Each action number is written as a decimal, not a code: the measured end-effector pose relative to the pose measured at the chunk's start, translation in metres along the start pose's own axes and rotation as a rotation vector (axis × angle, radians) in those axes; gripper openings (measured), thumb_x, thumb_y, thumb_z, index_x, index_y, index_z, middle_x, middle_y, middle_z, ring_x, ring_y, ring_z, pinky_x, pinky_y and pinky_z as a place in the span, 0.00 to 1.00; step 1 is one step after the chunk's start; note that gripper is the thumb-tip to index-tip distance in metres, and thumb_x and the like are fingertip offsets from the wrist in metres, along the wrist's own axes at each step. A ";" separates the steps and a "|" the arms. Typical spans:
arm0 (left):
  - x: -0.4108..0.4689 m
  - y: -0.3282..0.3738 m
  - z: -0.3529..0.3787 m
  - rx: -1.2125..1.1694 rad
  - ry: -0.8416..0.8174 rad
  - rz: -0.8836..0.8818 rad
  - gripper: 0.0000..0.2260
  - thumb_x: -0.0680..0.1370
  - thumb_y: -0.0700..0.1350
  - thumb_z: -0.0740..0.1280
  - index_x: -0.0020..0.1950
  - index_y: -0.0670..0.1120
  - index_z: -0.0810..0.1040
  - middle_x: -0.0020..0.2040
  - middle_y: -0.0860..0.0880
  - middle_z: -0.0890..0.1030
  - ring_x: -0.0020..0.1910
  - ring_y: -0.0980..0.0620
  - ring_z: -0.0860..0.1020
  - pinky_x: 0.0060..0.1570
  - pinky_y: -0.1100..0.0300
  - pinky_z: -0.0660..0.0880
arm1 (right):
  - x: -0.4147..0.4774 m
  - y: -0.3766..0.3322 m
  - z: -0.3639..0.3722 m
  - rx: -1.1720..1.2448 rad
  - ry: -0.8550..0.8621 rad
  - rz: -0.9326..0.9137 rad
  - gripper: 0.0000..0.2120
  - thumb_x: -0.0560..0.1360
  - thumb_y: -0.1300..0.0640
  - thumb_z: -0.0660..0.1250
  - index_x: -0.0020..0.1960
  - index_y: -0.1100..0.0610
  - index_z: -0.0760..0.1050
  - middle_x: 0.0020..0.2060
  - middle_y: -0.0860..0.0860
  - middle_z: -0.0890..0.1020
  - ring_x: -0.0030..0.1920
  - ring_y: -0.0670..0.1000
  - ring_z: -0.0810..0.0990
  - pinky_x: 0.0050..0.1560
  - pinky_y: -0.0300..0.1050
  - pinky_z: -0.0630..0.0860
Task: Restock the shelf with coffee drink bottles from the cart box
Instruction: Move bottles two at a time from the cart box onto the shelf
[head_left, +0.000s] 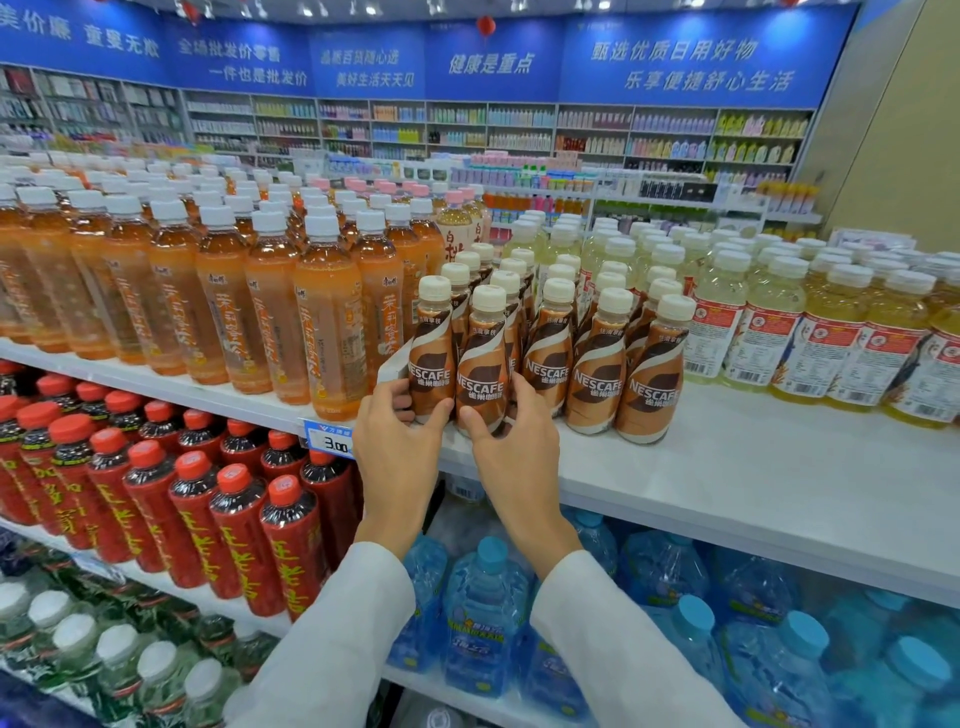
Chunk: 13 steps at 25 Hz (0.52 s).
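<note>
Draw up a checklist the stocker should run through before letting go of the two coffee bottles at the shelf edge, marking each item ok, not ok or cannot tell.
1. Left hand grips the left front coffee bottle: ok.
2. Right hand grips the next coffee bottle: ok.
3. Both bottles upright, labels facing out: ok.
4. Bottle bases fully on the shelf: cannot tell, hands hide them.
5. Free space beside the row on the right: ok.
6. Price tag matches the coffee: cannot tell.
</note>
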<state>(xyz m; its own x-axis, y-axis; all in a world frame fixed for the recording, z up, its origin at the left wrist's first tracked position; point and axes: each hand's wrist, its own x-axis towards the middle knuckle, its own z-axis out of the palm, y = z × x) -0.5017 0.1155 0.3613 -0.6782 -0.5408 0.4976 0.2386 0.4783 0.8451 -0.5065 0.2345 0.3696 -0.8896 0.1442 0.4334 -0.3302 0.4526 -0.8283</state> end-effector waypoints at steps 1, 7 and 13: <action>0.000 0.000 0.000 0.003 -0.003 -0.001 0.24 0.73 0.52 0.78 0.64 0.45 0.78 0.55 0.50 0.79 0.51 0.53 0.79 0.52 0.53 0.80 | 0.001 0.000 0.000 -0.003 -0.006 -0.001 0.34 0.77 0.46 0.73 0.78 0.53 0.64 0.70 0.50 0.73 0.71 0.50 0.71 0.72 0.50 0.71; -0.015 0.003 -0.009 0.025 -0.044 -0.008 0.21 0.75 0.51 0.77 0.64 0.46 0.78 0.54 0.52 0.79 0.55 0.52 0.78 0.58 0.51 0.78 | -0.015 0.001 -0.012 0.056 -0.090 0.006 0.33 0.77 0.51 0.73 0.78 0.53 0.64 0.71 0.48 0.73 0.71 0.50 0.71 0.72 0.53 0.71; -0.066 -0.008 -0.042 0.049 -0.095 -0.058 0.18 0.78 0.52 0.73 0.66 0.50 0.78 0.57 0.57 0.80 0.58 0.59 0.78 0.59 0.61 0.75 | -0.072 0.006 -0.035 0.221 -0.191 -0.043 0.21 0.80 0.53 0.69 0.71 0.42 0.71 0.65 0.37 0.75 0.65 0.38 0.74 0.67 0.40 0.73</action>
<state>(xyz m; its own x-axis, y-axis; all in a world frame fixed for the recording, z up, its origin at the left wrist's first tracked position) -0.4291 0.1182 0.3303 -0.7531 -0.5021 0.4251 0.1638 0.4827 0.8603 -0.4334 0.2571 0.3460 -0.9095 -0.0486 0.4128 -0.4113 0.2488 -0.8769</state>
